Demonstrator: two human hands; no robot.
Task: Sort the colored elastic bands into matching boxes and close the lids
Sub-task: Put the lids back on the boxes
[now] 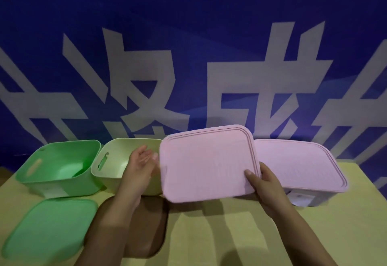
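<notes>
We see 2 open boxes at left, the green box (60,167) and the pale yellow box (125,161), both reachable from above. The tilted pink lid (207,163) blocks the middle. Bare counter (230,234) lies open in front, beside the brown lid (146,228).

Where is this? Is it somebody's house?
Probably not a house; more like a demo or display stand. A big blue banner with huge white letters hangs behind a plain table holding coloured plastic boxes.
</notes>
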